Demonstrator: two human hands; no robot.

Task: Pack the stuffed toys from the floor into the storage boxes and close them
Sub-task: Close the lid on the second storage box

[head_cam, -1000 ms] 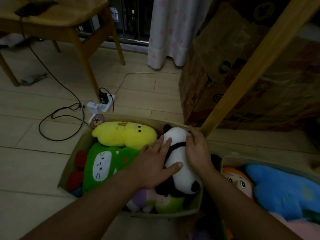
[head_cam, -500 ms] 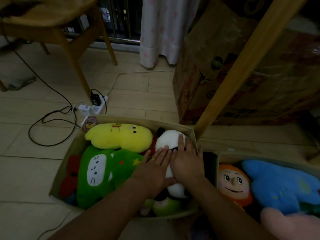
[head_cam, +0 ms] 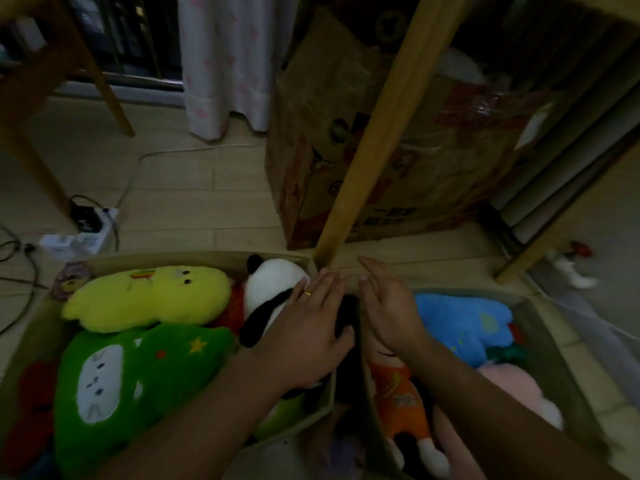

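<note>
Left box: the left storage box (head_cam: 194, 259) is open at the top and full; its far wall runs from 10 to 12 o'clock of the left hand.
Toys in left box: a yellow plush (head_cam: 149, 297) lies at the far side, a green plush (head_cam: 138, 372) at the near side, a red plush (head_cam: 31, 407) at the 9 o'clock edge, and a panda plush (head_cam: 273, 289) in the far right corner.
Left hand: the left hand (head_cam: 304, 336) lies flat on the panda plush with the fingers straight and together, pressing it down; it grips nothing.
Right box: the right storage box (head_cam: 543, 327) is also open; it holds a blue plush (head_cam: 464, 323), a pink plush (head_cam: 512, 386) and a doll in orange clothes (head_cam: 401, 396).
Right hand: the right hand (head_cam: 388, 308) is flat with straight fingers, held over the gap between the two boxes, at 3 o'clock of the left hand; whether it touches anything, I cannot tell.
Done: the toys in view are already inside the boxes.
Left to do: I judge that the panda plush needs pushing below the rim, and both boxes are not yet closed.
Not visible: no lid or flap can be recognised, and whether other toys remain on the floor (head_cam: 207, 188) outside the view cannot be told.
</note>
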